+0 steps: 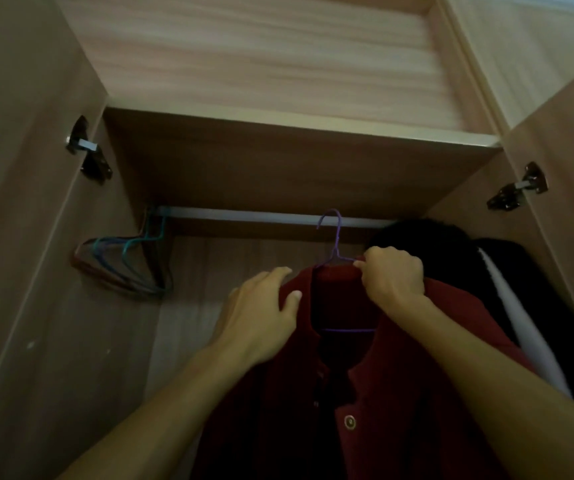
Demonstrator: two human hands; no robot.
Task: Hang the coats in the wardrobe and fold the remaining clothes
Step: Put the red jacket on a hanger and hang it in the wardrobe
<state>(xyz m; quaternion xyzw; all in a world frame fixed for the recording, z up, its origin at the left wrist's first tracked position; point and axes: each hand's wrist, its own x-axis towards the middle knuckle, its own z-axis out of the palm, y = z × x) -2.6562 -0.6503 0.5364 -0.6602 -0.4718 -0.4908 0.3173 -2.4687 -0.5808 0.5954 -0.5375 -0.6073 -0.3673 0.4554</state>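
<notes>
Head view: both hands point(261, 317) point(394, 275) steady red coat point(417, 358) on wire hanger point(334, 244).

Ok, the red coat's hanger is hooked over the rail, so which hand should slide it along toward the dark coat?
Probably the right hand: it grips the purple hanger at the red coat's shoulder, just below the rail. The left hand only rests on the other shoulder.
</notes>
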